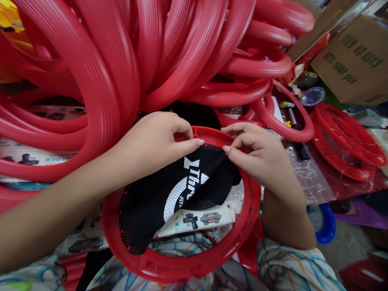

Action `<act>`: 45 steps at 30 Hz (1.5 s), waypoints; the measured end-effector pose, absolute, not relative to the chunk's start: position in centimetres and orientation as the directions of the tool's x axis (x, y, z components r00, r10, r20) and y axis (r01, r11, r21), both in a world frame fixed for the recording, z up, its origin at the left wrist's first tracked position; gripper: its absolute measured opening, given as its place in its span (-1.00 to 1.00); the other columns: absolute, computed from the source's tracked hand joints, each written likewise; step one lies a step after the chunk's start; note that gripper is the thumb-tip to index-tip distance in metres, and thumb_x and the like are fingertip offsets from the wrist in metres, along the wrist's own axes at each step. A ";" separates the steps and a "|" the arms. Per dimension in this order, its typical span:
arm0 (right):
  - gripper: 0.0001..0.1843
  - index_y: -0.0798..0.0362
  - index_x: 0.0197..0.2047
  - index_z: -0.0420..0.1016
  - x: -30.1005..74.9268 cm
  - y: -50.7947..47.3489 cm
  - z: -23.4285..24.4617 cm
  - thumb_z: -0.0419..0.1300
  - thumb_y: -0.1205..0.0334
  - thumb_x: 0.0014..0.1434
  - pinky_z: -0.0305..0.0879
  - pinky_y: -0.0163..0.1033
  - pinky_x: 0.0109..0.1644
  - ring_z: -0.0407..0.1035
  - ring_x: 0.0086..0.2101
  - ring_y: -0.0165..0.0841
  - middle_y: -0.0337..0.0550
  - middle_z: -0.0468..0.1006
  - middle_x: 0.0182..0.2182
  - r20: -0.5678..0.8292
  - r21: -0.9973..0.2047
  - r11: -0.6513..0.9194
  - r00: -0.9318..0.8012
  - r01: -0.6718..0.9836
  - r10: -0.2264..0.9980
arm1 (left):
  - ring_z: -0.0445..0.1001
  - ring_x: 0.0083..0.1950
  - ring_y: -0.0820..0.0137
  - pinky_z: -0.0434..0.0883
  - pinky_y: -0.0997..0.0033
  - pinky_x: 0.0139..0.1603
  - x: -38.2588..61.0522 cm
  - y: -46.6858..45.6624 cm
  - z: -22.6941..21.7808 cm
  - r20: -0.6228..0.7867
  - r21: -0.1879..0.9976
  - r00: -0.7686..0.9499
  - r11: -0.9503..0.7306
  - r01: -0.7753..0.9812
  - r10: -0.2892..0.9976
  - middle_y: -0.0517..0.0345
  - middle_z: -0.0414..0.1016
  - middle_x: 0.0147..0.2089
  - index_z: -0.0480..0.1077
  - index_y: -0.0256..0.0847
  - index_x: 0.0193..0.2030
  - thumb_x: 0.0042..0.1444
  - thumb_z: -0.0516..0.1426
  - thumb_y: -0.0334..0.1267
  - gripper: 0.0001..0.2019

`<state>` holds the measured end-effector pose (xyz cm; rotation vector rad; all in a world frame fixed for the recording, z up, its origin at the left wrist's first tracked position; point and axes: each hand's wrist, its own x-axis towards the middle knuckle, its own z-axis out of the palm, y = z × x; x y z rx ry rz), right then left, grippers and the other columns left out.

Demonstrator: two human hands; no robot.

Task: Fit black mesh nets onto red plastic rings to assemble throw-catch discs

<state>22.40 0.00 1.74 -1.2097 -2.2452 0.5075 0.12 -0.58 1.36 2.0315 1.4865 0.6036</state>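
Observation:
A red plastic ring (182, 266) lies tilted over my lap. Across part of it stretches a black mesh cloth (142, 214) with white lettering, its edge running along the ring's left and far rim. Its lower right side hangs loose and folded, so the ring is open there. My left hand (157, 145) pinches the cloth's edge against the far rim, thumb on top. Just right of it, my right hand (257, 149) grips the same edge and rim between thumb and fingers. Some fingertips are hidden behind the rim.
Many red rings (182, 52) are heaped at the back and left. More red ring frames (342, 137) lie at the right, near a cardboard box (354, 60). A black-handled tool (300, 141) rests beside clear plastic film (312, 173). A blue ring (329, 224) is lower right.

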 end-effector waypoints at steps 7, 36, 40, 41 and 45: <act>-0.78 0.05 -0.55 0.38 22.7 0.1 2.1 0.23 0.36 0.10 0.37 -0.15 -0.01 0.48 -0.13 -0.31 -0.09 0.56 -0.09 0.237 -0.512 0.597 -0.566 0.618 0.790 | 0.36 -0.41 0.46 0.19 0.42 -0.36 0.0 -0.5 1.5 0.000 0.666 0.300 -0.224 0.712 0.954 0.23 0.43 -0.47 0.45 -0.18 -0.50 0.10 0.14 -0.03 -0.70; -0.76 0.15 -0.51 0.52 21.9 -1.6 1.3 0.33 0.20 0.11 0.36 0.09 0.21 0.37 0.13 0.04 0.24 0.51 0.06 0.518 -0.104 0.845 -0.697 0.524 0.496 | 0.44 -0.24 0.37 0.34 0.36 -0.19 -2.8 -0.1 3.0 0.126 0.524 0.508 -0.492 0.695 0.852 0.18 0.48 -0.23 0.53 -0.08 -0.28 0.09 0.15 -0.08 -0.81; -0.74 0.19 -0.47 0.57 21.4 -2.5 1.4 0.31 0.16 0.14 0.41 0.15 0.13 0.36 0.13 0.12 0.28 0.48 0.10 0.454 0.028 0.829 -0.746 0.559 0.488 | 0.44 -0.26 0.39 0.33 0.38 -0.23 -3.2 0.0 3.2 0.099 0.514 0.509 -0.482 0.710 0.855 0.20 0.48 -0.24 0.52 -0.07 -0.29 0.08 0.15 -0.08 -0.82; -0.74 0.19 -0.45 0.58 21.3 -2.6 1.5 0.30 0.16 0.15 0.42 0.17 0.12 0.36 0.13 0.14 0.28 0.46 0.12 0.444 0.041 0.813 -0.740 0.580 0.506 | 0.44 -0.27 0.39 0.33 0.38 -0.25 -3.3 0.0 3.2 0.101 0.509 0.503 -0.480 0.715 0.858 0.21 0.48 -0.25 0.52 -0.06 -0.29 0.08 0.16 -0.07 -0.82; -0.75 0.20 -0.42 0.58 20.9 -3.0 1.3 0.27 0.18 0.18 0.42 0.20 0.10 0.35 0.13 0.15 0.25 0.44 0.14 0.403 0.038 0.789 -0.732 0.614 0.550 | 0.44 -0.27 0.39 0.34 0.36 -0.25 -3.5 -0.1 3.4 0.120 0.488 0.498 -0.488 0.724 0.859 0.22 0.47 -0.25 0.51 -0.05 -0.28 0.08 0.16 -0.05 -0.82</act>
